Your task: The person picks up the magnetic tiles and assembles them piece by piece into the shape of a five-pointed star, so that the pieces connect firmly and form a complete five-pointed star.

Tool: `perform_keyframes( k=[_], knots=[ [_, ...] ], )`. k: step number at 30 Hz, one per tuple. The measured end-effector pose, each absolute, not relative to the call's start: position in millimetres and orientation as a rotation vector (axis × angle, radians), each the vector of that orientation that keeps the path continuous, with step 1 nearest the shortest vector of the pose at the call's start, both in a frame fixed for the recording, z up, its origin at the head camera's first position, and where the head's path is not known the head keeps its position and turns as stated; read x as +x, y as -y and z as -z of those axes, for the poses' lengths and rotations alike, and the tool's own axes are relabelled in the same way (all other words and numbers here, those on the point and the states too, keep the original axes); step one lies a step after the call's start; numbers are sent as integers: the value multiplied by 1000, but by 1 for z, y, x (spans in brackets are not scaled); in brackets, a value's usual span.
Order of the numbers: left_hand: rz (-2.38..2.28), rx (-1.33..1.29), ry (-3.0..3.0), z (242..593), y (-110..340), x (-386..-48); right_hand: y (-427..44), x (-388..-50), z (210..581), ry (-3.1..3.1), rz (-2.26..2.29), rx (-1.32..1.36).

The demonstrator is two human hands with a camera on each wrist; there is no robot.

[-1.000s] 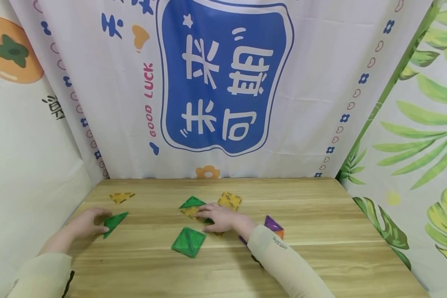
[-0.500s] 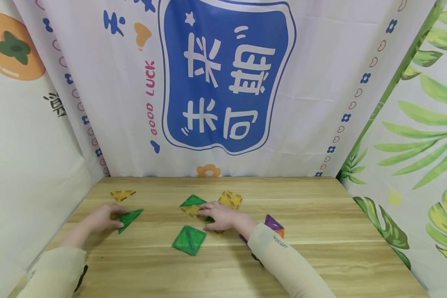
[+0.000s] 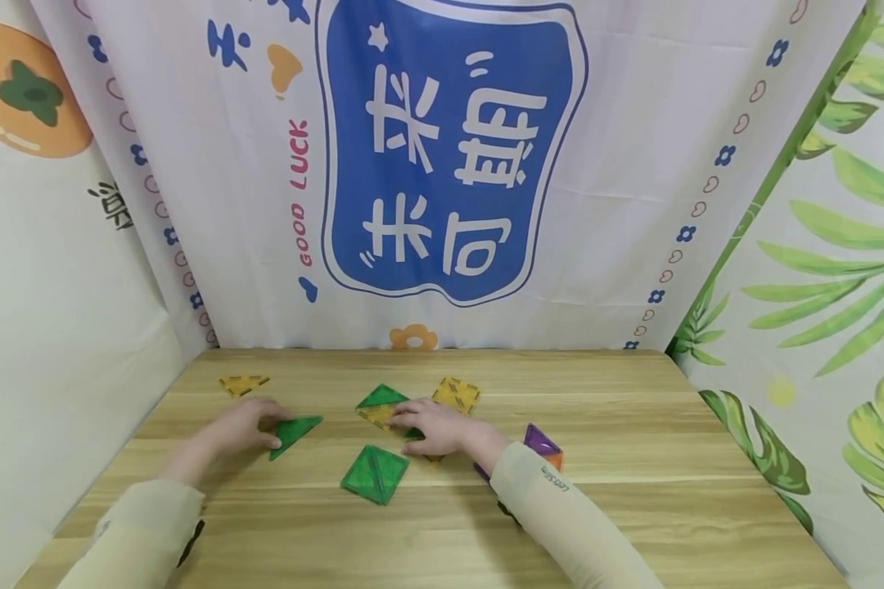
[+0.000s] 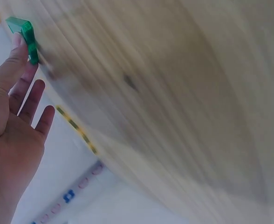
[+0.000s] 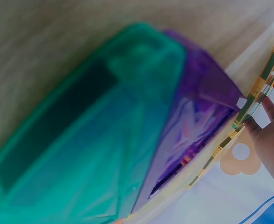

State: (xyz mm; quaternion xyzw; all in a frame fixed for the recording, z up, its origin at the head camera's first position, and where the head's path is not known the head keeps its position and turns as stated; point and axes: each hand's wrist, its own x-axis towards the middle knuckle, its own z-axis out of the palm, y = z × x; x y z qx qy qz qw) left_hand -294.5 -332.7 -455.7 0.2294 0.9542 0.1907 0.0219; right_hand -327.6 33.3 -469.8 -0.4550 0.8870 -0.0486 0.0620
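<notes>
Two hands: the left hand (image 3: 246, 424) has moved right in the last second, while the right hand (image 3: 438, 427) stays in the same spot.
Left hand grip: narrow, with the thumb and fingers pinching a green triangle tile (image 3: 295, 433).
Green triangle tile: it was below the yellow triangle tile (image 3: 243, 384); now it is to the right of it, closer to the middle tiles but not touching them.
Right hand grip: its fingers reach over a yellow and green tile pair (image 3: 376, 415), but I cannot tell if they hold it, because the hand hides part.
Other tiles: a green square (image 3: 374, 474) of two triangles lies in front, a yellow square (image 3: 457, 393) behind the right hand, and a purple triangle (image 3: 541, 440) farther right, all as before.
</notes>
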Motion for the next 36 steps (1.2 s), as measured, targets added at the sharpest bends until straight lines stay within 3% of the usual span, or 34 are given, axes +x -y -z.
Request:
perform_keyframes(
  k=[18,25,36],
  knots=[
    [-643,918,-2860,455,290,-300,-33,-328,470,-2683,145,-1374],
    [-810,722,-2937,462,314,-305,-34,-328,471,-2680,150,-1372],
    [-647,390,-3111,470,365,-309,-35,-329,473,-2689,158,-1377]
  ],
)
